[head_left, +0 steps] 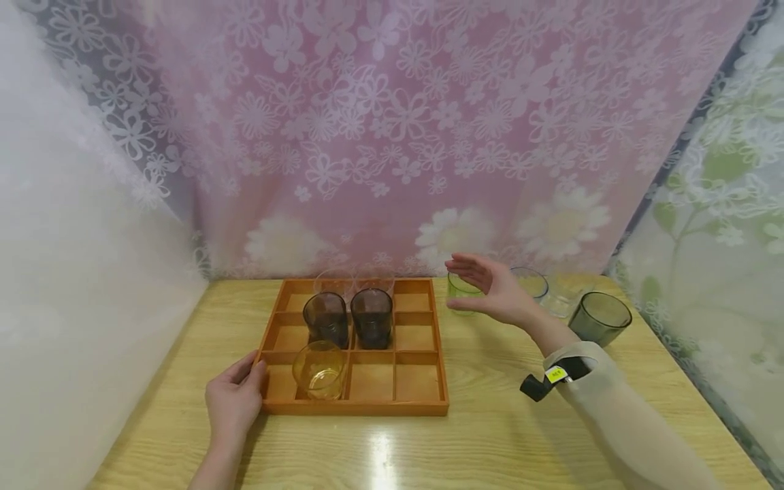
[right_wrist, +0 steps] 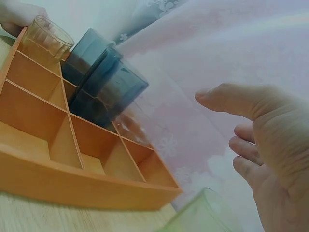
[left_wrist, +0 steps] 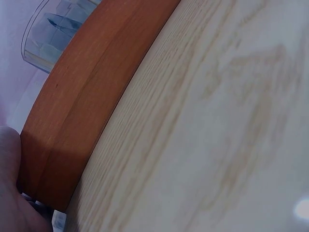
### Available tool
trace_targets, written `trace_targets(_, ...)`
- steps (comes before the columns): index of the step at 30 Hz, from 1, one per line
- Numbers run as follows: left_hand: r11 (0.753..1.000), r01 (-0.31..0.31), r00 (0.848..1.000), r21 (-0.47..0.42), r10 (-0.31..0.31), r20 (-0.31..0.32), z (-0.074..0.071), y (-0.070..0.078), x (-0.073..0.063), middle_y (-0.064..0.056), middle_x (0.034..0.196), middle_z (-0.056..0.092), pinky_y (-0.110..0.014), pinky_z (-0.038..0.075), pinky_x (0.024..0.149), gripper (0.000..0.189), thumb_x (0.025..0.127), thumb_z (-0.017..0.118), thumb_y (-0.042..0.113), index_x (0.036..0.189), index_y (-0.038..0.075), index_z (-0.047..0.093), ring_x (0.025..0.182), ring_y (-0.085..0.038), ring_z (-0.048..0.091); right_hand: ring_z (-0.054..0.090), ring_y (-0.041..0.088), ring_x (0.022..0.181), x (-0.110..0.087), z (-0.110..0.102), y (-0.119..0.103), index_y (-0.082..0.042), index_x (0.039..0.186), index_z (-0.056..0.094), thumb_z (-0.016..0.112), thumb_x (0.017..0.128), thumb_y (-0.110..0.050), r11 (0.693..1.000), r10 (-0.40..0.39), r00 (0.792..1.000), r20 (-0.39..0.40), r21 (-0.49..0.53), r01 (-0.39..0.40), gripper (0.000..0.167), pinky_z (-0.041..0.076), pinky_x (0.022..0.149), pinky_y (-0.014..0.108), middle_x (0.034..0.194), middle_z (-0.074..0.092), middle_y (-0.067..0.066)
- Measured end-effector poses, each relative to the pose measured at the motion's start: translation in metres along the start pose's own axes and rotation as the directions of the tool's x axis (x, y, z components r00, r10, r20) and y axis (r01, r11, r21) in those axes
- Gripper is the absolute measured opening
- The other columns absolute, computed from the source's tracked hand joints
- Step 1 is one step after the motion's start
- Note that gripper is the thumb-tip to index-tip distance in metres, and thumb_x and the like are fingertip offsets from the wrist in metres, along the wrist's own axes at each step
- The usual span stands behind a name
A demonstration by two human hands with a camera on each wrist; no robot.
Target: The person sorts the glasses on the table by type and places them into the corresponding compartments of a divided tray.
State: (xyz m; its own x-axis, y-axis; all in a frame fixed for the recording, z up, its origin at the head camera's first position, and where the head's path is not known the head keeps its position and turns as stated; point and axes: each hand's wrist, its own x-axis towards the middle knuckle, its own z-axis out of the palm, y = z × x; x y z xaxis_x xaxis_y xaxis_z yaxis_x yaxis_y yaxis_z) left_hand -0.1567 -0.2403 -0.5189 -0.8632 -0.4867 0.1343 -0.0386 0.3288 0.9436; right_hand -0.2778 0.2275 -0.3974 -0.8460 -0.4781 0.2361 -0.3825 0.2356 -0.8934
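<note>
My left hand (head_left: 235, 395) grips the left side of a wooden compartment tray (head_left: 361, 408) near its front corner. In the left wrist view the hand lies against the end of the tray's wall (left_wrist: 87, 106). An amber glass (head_left: 320, 371) stands in the tray's front left compartment. Behind it, two dark glasses (head_left: 371, 320) sit side by side in the middle row. Two clear glasses (head_left: 333, 279) occupy the back row. My right hand (head_left: 499, 292), empty, has thumb and fingers spread beside and above a light green glass (head_left: 459, 294); contact with it cannot be told.
Right of the tray on the wooden table (head_left: 490, 422) stand a clear blue-rimmed glass (head_left: 537, 282), another clear glass (head_left: 559, 303) and a grey-green glass (head_left: 599, 320). A flowered cloth (head_left: 392, 136) hangs behind the table, with pale cloths at both sides.
</note>
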Motion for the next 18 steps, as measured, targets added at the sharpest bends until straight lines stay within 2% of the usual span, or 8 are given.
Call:
trace_targets(2,1.000,0.002,1.000,-0.003,-0.002,-0.001,0.000,0.000,-0.001,-0.023,0.122,0.073,-0.008,0.052,0.078,0.031,0.101,0.074,0.011,0.128,-0.002,0.074,0.099,0.003,0.066,0.045,0.033,0.146,-0.008,-0.007,-0.002,-0.005,0.158,0.044,0.088,0.088,-0.003,1.000,-0.002,1.000,-0.018,0.003,0.002,0.083,0.038,0.119,0.037,0.155,0.053,0.014)
trace_targets(4,1.000,0.005,1.000,0.001,-0.005,0.000,0.000,0.000,-0.001,-0.023,0.122,0.072,-0.007,0.052,0.078,0.031,0.101,0.074,0.012,0.128,-0.002,0.075,0.096,0.008,0.064,0.046,0.034,0.145,-0.015,-0.015,-0.004,-0.003,0.157,0.045,0.087,0.087,-0.001,1.000,-0.016,0.999,-0.037,-0.005,0.016,0.082,0.040,0.117,0.032,0.154,0.053,0.016)
trace_targets(8,1.000,0.009,1.000,0.017,-0.009,0.000,0.000,0.000,0.000,-0.022,0.123,0.072,-0.006,0.051,0.077,0.030,0.101,0.074,0.013,0.128,-0.002,0.075,0.103,-0.004,0.068,0.048,0.033,0.143,-0.031,-0.033,-0.007,0.000,0.156,0.045,0.084,0.088,0.005,0.997,-0.067,0.995,-0.074,-0.047,0.064,0.078,0.041,0.115,0.026,0.152,0.054,0.018)
trace_targets(11,1.000,0.008,1.000,0.026,-0.008,-0.001,0.001,-0.001,0.001,-0.022,0.123,0.073,-0.006,0.050,0.077,0.030,0.101,0.074,0.013,0.128,-0.002,0.075,0.105,-0.007,0.069,0.050,0.028,0.141,-0.044,-0.047,-0.009,0.002,0.156,0.044,0.082,0.089,0.008,0.995,-0.083,0.991,-0.104,-0.066,0.076,0.077,0.042,0.114,0.025,0.151,0.055,0.016)
trace_targets(13,0.999,0.008,1.000,0.032,-0.008,-0.007,0.001,-0.002,0.001,-0.021,0.122,0.073,-0.006,0.050,0.078,0.030,0.101,0.074,0.013,0.127,-0.001,0.075,0.104,-0.004,0.068,0.051,0.024,0.141,-0.053,-0.056,-0.010,0.001,0.156,0.044,0.081,0.089,0.008,0.996,-0.073,0.990,-0.124,-0.066,0.065,0.077,0.042,0.114,0.026,0.150,0.056,0.014)
trace_targets(18,0.999,0.012,1.000,0.042,-0.012,-0.007,0.001,-0.002,0.000,-0.021,0.124,0.072,-0.006,0.050,0.078,0.031,0.102,0.073,0.015,0.129,-0.001,0.075,0.115,-0.025,0.068,0.053,0.015,0.138,-0.072,-0.076,-0.010,0.001,0.156,0.046,0.079,0.088,0.014,0.996,-0.067,0.982,-0.175,-0.063,0.057,0.076,0.043,0.113,0.024,0.147,0.059,0.005)
